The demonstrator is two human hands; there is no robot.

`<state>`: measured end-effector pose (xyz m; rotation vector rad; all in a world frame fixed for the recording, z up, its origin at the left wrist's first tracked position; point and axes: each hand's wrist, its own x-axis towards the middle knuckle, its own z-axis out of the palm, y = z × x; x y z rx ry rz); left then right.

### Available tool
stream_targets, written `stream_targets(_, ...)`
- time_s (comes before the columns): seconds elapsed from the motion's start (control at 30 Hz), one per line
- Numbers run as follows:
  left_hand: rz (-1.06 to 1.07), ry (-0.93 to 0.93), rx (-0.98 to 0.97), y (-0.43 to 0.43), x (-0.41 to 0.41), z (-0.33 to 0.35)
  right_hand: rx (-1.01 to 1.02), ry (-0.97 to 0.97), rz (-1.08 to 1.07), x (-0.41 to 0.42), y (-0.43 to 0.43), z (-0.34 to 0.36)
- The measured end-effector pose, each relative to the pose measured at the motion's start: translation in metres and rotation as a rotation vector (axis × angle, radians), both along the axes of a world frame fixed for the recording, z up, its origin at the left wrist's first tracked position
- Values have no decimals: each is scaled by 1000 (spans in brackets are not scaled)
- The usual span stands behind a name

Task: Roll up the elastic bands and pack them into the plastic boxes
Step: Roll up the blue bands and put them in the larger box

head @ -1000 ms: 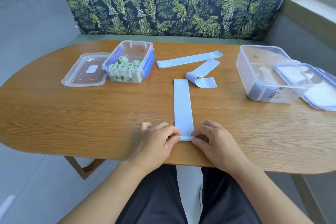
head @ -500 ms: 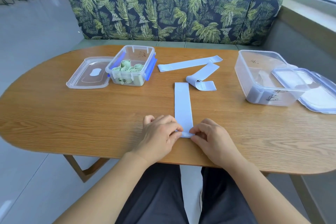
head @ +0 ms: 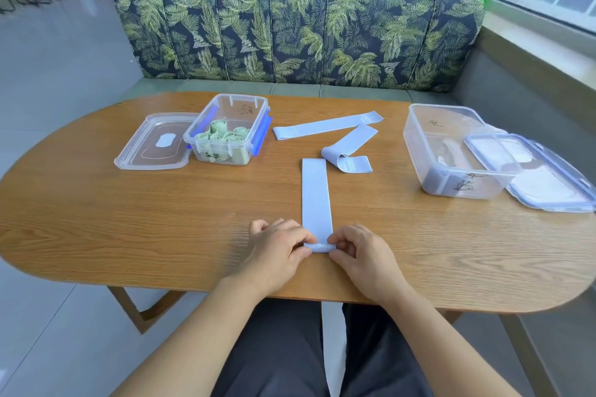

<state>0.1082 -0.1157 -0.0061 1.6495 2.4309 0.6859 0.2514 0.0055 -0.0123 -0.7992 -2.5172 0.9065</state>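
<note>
A palm-print sofa [head: 300, 32] backs the oval wooden table [head: 129, 219] where I sit, packing half done. To my right stands a clear plastic box [head: 416, 138] with what looks like one blue roll in its near corner, its blue-clipped lid [head: 548, 184] leaning against it. To my left, a smaller box [head: 258, 135] holds green rolls [head: 222, 135], with its own lid [head: 154, 145] lying flat just beside it. Two blue elastic bands wait at the far middle of the table: one [head: 325, 129] lying flat and slanted, the other [head: 348, 151] folded over on itself. The band in work [head: 316, 196] lies flat at the centre, its long axis running straight away from me, its far end just beside the folded band and its near end curled into a small roll [head: 319, 247] close to the table's near edge. My left hand [head: 277, 251] pinches the roll's left end and my right hand [head: 364, 255] pinches its right end, fingers curled, the two hands level and equally near. All the unrolled length lies ahead of my fingertips, so the rolling, as I judge it, must travel forward along that axis, both ends kept square to hold the roll straight. The blue box sits well off to the right, nearer my right hand.
</note>
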Motion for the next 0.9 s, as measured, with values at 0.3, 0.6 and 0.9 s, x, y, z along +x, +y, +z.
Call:
stream_targets(0.3, -12, -23, -31, 3, -2, 6, -72, -140, 45, -8, 12, 12)
stream_targets(0.6, -24, 53, -37, 14, -9, 12, -197, -127, 42, -8, 14, 14)
stream_targets(0.9, -18, 20, -67, 19, -11, 13, -185, -184, 31, -15, 24, 15)
